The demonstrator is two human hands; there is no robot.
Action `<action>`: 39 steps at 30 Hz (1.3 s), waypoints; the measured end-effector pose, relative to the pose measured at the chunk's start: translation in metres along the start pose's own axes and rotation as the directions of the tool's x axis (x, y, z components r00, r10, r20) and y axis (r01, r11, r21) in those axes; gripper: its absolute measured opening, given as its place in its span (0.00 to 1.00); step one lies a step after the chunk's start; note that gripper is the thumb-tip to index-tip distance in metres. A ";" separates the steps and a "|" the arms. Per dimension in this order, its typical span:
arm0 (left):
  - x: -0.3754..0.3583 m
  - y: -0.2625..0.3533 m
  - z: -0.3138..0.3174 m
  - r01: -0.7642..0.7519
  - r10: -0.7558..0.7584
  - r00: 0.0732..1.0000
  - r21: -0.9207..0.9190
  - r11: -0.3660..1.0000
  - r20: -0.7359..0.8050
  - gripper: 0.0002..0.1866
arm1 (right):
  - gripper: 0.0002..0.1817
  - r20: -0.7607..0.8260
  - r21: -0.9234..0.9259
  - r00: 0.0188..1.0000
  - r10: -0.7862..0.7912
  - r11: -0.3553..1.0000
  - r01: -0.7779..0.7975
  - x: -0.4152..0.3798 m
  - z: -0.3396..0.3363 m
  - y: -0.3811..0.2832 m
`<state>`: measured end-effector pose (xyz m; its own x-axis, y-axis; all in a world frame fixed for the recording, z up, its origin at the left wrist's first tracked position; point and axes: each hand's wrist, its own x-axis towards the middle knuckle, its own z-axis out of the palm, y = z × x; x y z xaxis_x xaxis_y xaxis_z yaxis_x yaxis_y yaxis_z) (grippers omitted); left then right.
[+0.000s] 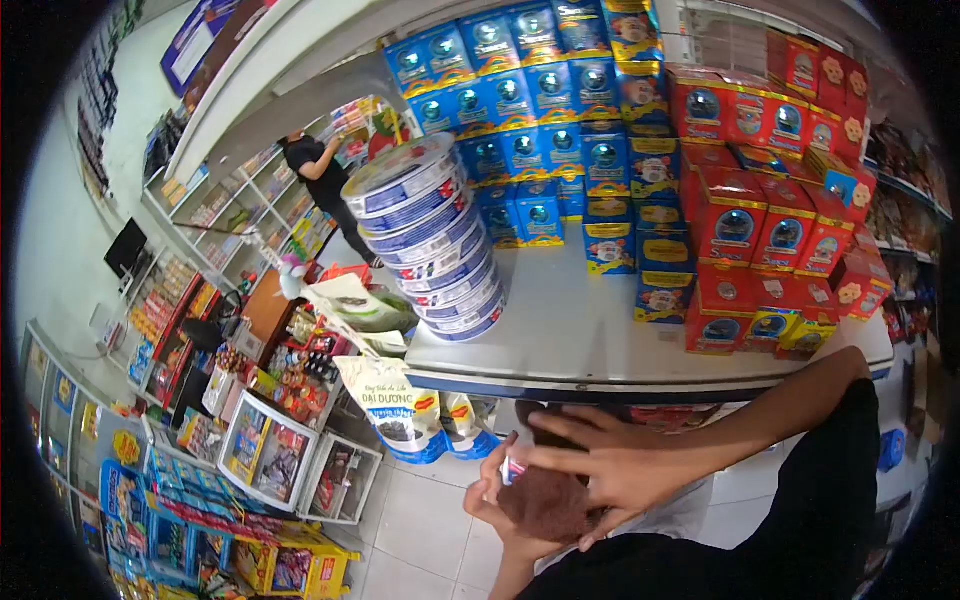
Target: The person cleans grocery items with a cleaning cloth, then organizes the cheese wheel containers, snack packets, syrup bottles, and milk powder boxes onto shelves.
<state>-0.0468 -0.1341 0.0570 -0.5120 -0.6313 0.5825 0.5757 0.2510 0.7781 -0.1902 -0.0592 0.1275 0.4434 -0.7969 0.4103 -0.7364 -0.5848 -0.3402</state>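
A brown fuzzy cloth-like thing (545, 503) is between my two hands, in front of the white shelf's edge. My left hand (490, 505) curls round it from below and the left. Over its top and right side lies my right hand (600, 455), fingers bent across it and thumb beneath. A small object with red, white and blue markings (512, 470) shows between the cloth and my left fingers; its kind is mostly hidden. A darker brown part (545, 425) sticks up behind my right fingers.
On the white shelf (560, 330) stand a stack of round tins (430, 240), blue boxes (525, 120) and red boxes (735, 220). Printed pouches (395, 415) hang by its left corner. A person in dark clothes (325, 175) stands farther back. Snack racks (180, 500) line the lower left.
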 end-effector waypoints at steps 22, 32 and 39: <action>0.085 0.010 -0.022 -0.562 0.829 0.558 0.755 0.338 0.044 0.41 | 0.23 -0.221 0.205 0.963 0.155 0.972 -0.110 -0.008 0.015 0.030; 0.246 0.058 0.014 -0.435 0.761 0.648 0.830 0.349 0.020 0.30 | 0.14 0.083 0.017 0.990 0.117 0.993 -0.118 -0.012 0.022 0.029; 0.270 0.060 0.025 -0.241 0.641 0.767 0.924 0.297 -0.006 0.24 | 0.10 0.177 0.051 0.983 0.048 0.997 -0.058 -0.012 0.028 0.026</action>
<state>-0.1663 -0.2707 0.2666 -0.0194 -0.3280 0.9445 -0.2945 0.9046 0.3081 -0.1999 -0.0689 0.0903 0.4911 -0.8382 0.2371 -0.7339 -0.5448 -0.4057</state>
